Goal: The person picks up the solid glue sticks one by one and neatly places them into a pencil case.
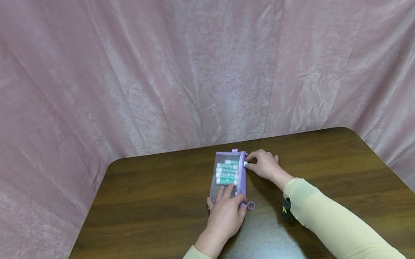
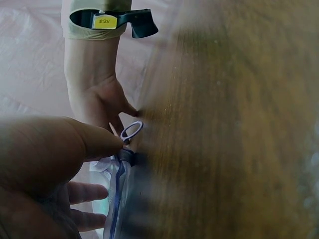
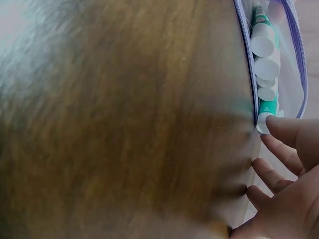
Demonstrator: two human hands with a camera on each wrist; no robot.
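A mesh zip pouch (image 1: 215, 188) with purple edging lies on the table, its zip side open toward the right. Several white-and-green glue sticks (image 1: 226, 173) sit side by side inside, their round white ends facing the opening in the right wrist view. My left hand (image 1: 225, 215) rests on the near end of the pouch, fingers extended over the mesh and thumb by the zip's end. At the opening, my right hand (image 1: 264, 163) pinches the white end of one glue stick (image 3: 263, 123) between thumb and forefinger; most of that stick is within the pouch.
A purple ring (image 1: 251, 205) hangs from the pouch's near corner onto the brown wooden table (image 1: 143, 209). Pink curtains (image 1: 197, 60) stand behind and at both sides. Each sleeve carries a black wrist device (image 1: 287, 210).
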